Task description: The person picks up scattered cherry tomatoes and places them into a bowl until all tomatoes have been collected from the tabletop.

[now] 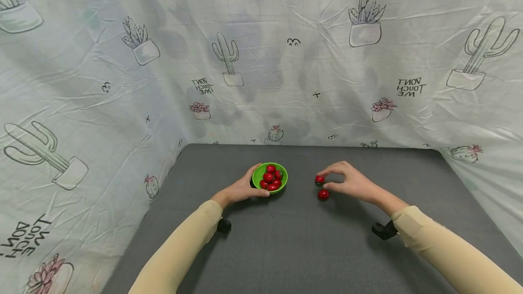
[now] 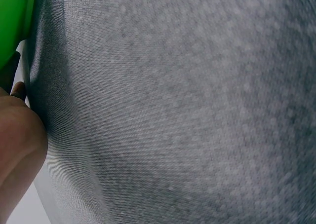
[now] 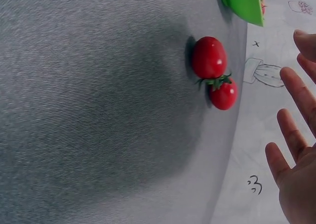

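Observation:
My left hand (image 1: 239, 189) grips a small green bowl (image 1: 259, 174) from its left side, thumb along the near rim. Several red cherry tomatoes (image 1: 268, 177) lie inside. At the left edge of the left wrist view, part of the bowl (image 2: 14, 17) shows beside the hand. To the right, two more cherry tomatoes sit on the table, the farther one (image 1: 320, 180) close to the nearer one (image 1: 323, 194). Over them hovers my right hand (image 1: 353, 184), thumb and fingers parted. The right wrist view shows its fingers (image 3: 296, 86) spread, with a gap to the green-stemmed tomatoes (image 3: 209, 57).
A dark grey cloth-like surface covers the table (image 1: 286, 244). White curtains (image 1: 294, 71) printed with potted cacti hang behind and at the sides. A black wrist device (image 1: 384, 230) hangs below the right sleeve, another (image 1: 224, 226) below the left.

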`<state>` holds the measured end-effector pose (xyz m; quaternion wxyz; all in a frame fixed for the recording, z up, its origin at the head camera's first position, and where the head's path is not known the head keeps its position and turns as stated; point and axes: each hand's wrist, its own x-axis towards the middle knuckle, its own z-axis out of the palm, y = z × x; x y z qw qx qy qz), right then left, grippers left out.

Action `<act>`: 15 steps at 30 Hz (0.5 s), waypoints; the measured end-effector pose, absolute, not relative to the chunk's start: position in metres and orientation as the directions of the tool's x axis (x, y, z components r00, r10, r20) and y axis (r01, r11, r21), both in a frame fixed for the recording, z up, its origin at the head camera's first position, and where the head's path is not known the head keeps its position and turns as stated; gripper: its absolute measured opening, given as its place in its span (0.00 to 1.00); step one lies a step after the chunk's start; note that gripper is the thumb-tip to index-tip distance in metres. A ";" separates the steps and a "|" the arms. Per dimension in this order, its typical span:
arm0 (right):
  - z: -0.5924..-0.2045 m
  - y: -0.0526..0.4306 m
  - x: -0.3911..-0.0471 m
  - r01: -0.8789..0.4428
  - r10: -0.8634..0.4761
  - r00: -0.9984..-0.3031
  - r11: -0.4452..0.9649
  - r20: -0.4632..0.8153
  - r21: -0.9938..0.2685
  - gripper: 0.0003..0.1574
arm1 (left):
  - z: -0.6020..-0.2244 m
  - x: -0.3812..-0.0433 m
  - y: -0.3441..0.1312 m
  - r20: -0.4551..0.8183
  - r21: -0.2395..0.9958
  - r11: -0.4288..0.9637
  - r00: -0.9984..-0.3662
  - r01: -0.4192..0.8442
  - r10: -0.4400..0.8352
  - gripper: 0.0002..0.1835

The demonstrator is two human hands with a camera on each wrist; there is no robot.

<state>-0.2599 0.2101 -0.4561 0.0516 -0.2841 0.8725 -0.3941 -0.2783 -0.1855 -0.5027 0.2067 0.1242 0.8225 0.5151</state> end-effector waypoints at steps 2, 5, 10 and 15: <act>-0.459 0.212 -0.259 -0.461 -0.536 -0.832 0.527 0.141 -0.714 0.25 | -0.503 -0.278 -0.186 -0.214 0.899 0.438 -0.883 -0.011 0.418 0.56; -0.464 0.215 -0.258 -0.465 -0.537 -0.832 0.533 0.142 -0.707 0.24 | -0.504 -0.279 -0.186 -0.220 0.896 0.443 -0.882 -0.014 0.416 0.57; -0.471 0.220 -0.258 -0.454 -0.529 -0.839 0.552 0.127 -0.700 0.24 | -0.504 -0.278 -0.185 -0.215 0.899 0.439 -0.884 -0.012 0.416 0.57; -0.479 0.222 -0.257 -0.442 -0.519 -0.847 0.573 0.111 -0.690 0.25 | -0.503 -0.277 -0.185 -0.210 0.897 0.441 -0.886 -0.007 0.413 0.57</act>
